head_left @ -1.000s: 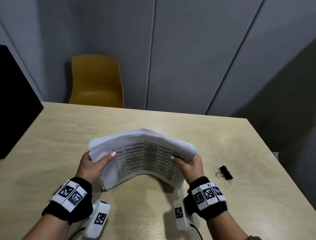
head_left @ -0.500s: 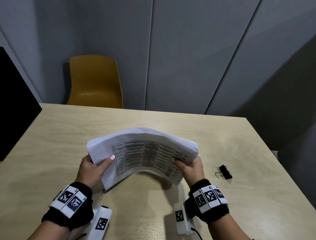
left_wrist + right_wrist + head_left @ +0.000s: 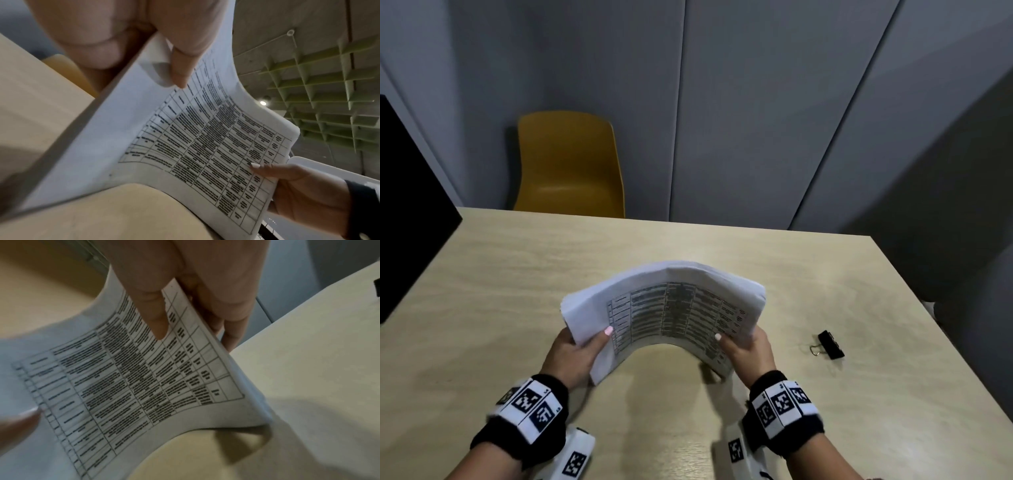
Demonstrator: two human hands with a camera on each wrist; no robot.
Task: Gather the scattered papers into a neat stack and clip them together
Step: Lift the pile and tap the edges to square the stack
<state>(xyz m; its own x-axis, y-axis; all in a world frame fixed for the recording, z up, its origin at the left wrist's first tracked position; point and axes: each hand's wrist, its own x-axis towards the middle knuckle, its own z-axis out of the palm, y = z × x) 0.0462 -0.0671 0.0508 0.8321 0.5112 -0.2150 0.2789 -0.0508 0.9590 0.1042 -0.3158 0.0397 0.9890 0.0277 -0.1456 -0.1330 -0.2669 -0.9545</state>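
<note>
While the stack of papers (image 3: 664,308) is bowed upward into an arch above the table (image 3: 859,394), it depends on two pinches alone: the left hand (image 3: 571,356) grips its left edge, thumb on top and fingers underneath, and the right hand (image 3: 748,349) grips the right edge the same way. To my eye the bend is the risk. If either thumb eases, the sheets could spring flat and fan out, undoing the gathering. The edges look slightly stepped at the left corner, so clipping now might lock in a crooked stack. A black binder clip (image 3: 830,344) lies on the table to the right, well apart from the papers; reaching for it leaves one hand holding the whole stack, which may sag or slide.
</note>
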